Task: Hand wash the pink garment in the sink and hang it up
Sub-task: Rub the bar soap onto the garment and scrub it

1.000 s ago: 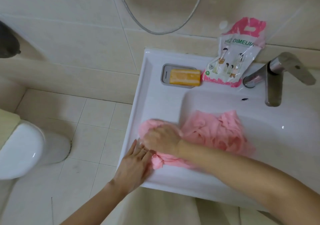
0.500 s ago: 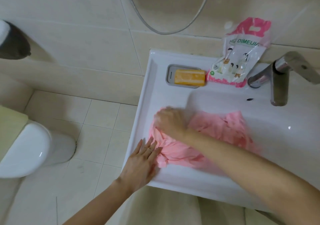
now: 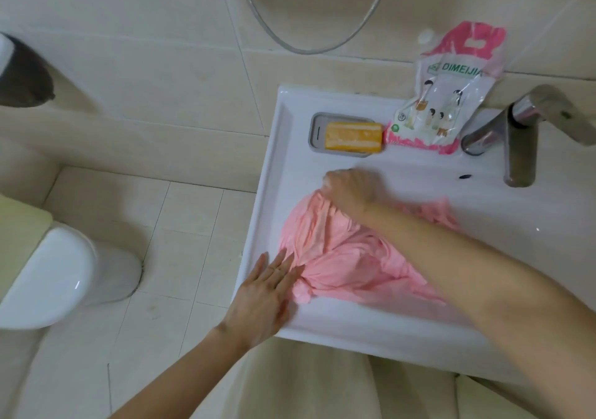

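Overhead, a white sink (image 3: 290, 167) stands against a beige tiled wall (image 3: 161, 79), with pale floor tiles (image 3: 180, 225) to its left and a white toilet (image 3: 54, 280) at the far left. A metal hose (image 3: 309, 49) loops down the wall above the sink's back edge. Along that back edge sit a grey soap dish (image 3: 316, 131) holding an orange bar of soap (image 3: 353, 137), a pink-and-white packet (image 3: 442, 102) leaning on the wall just beside it, and a metal tap (image 3: 519, 141) toward the back right corner.

The pink garment (image 3: 335, 250) lies on the sink's left ledge and runs over into the basin. It looks wet and is gathered into long creases that fan out from a small twisted knob near the front left corner. The left hand (image 3: 264, 292) lies flat with straight fingers at that corner, fingertips touching the knob. The right hand (image 3: 351, 189), blurred, curls its fingers over the garment's far edge and grips it.
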The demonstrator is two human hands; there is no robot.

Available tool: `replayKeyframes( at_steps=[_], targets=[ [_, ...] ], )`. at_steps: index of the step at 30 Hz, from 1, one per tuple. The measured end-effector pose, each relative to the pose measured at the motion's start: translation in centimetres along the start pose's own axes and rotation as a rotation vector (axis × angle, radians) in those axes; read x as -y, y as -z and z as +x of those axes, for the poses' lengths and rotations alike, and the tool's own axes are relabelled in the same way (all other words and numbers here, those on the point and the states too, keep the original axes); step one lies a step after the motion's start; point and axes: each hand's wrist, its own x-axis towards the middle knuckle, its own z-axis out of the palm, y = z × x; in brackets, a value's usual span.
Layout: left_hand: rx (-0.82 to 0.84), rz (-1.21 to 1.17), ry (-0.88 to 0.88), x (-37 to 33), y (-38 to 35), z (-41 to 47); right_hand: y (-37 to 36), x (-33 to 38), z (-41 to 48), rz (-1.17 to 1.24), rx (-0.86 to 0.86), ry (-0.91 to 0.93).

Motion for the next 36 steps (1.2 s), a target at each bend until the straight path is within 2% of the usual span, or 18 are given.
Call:
replayKeyframes(
  at_steps=[4,6,9,10,11,13,15,18,20,22,23,27,28,29,31,32,33,36],
  targets=[
    [0.012,-0.029,0.0,0.0,-0.2,0.0,-1.5,3.7,-3.8,0.084,0.191,0.392],
    [0.012,-0.027,0.003,0.0,-0.2,-0.2,-0.3,1.5,-2.1,-0.005,0.142,0.224],
    [-0.004,-0.01,0.0,0.0,0.1,0.0,-0.4,0.1,0.5,0.115,-0.063,-0.076],
    [0.008,-0.024,0.001,0.0,0.1,0.0,-0.8,1.6,-0.6,0.185,-0.119,0.023],
    [0.006,-0.028,0.005,-0.1,0.1,0.0,-1.6,3.7,-2.6,0.277,-0.021,0.179],
    [0.006,-0.014,0.003,-0.2,0.0,0.1,-4.8,4.9,-5.1,0.129,-0.038,0.468],
    [0.002,-0.006,0.017,-0.2,0.1,0.1,-3.7,2.4,-2.8,0.044,0.025,0.288],
    [0.009,0.001,0.018,-0.3,0.3,0.2,-2.0,0.4,0.7,0.14,-0.164,-0.125],
    [0.002,-0.056,0.035,-0.4,0.1,0.0,-1.8,3.6,-1.8,0.34,-0.176,0.08],
    [-0.041,-0.109,0.041,-0.6,-0.1,-0.1,-3.3,6.2,-4.7,0.284,-0.164,0.398],
    [-0.056,-0.126,0.047,-0.8,0.0,-0.2,-2.9,5.5,-4.8,0.219,-0.094,0.41],
    [-0.11,-0.181,0.113,-1.6,0.7,0.1,-1.2,0.3,1.3,0.198,-0.206,-0.154],
    [-0.118,-0.215,0.126,-1.8,0.7,0.2,-0.7,1.2,0.4,0.273,-0.226,-0.124],
    [-0.138,-0.236,0.135,-1.9,0.6,0.2,-0.3,3.3,-1.2,0.369,-0.09,0.027],
    [-0.145,-0.201,0.116,-2.1,0.2,0.1,-2.6,6.6,-3.7,0.269,-0.164,0.388],
    [-0.126,-0.157,0.101,-2.2,0.1,0.0,-2.3,6.0,-4.0,0.178,-0.119,0.452],
    [-0.1,-0.107,0.089,-2.2,0.2,-0.1,-1.4,5.0,-3.1,0.122,0.013,0.382],
    [-0.095,-0.013,0.066,-2.1,0.4,0.0,-0.8,1.7,1.2,0.137,-0.135,-0.08]
  ],
)
